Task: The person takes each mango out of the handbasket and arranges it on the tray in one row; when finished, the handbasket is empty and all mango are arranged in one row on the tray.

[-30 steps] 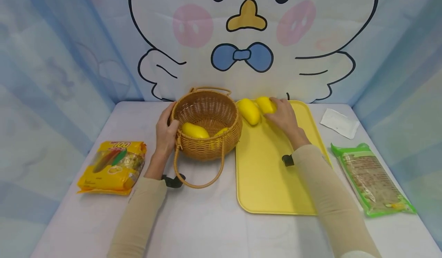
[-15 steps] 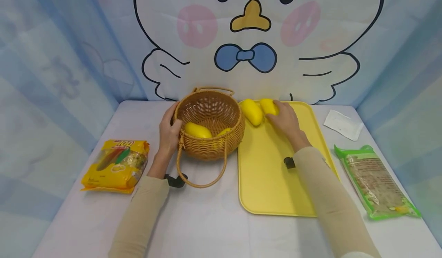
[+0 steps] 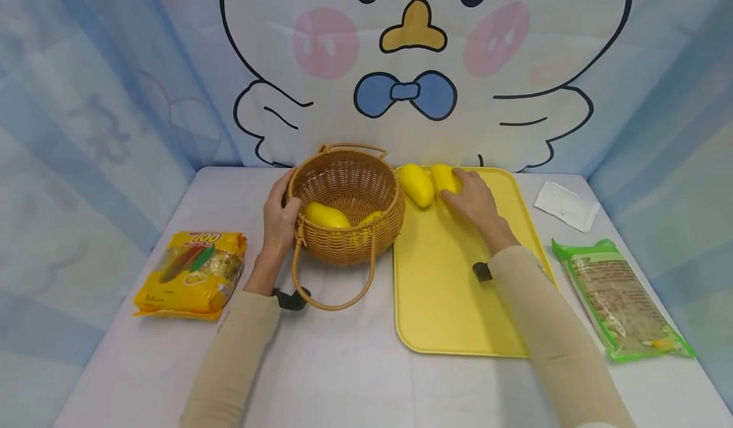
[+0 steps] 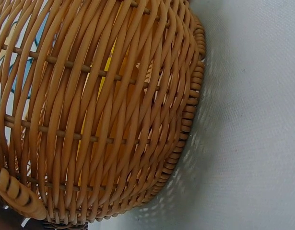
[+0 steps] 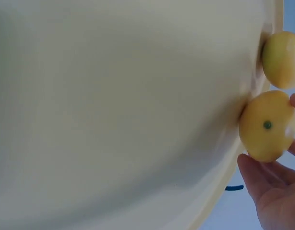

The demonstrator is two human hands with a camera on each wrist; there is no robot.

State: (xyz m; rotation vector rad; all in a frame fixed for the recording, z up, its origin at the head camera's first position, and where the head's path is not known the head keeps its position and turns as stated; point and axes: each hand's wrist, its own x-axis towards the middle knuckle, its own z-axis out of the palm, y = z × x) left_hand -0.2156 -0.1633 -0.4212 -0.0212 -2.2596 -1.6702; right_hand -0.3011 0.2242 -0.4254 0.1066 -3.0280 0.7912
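- The right hand (image 3: 475, 202) is grasping an oval, mango-like yellow fruit (image 3: 445, 179) at the far edge of a yellow rectangular tray (image 3: 449, 301); a second yellow fruit (image 3: 416, 185) is lying at the tray's far left corner.
- Just left of the tray, the left hand (image 3: 278, 217) is gripping a round brown wicker basket (image 3: 346, 247), where two more yellow fruits (image 3: 326, 215) are resting.
- Little is changing from a second ago: both hands are keeping their holds, so the work is seemingly pausing at the grasp.
- The tray is sitting slightly farther right in the head view, probably from head movement.
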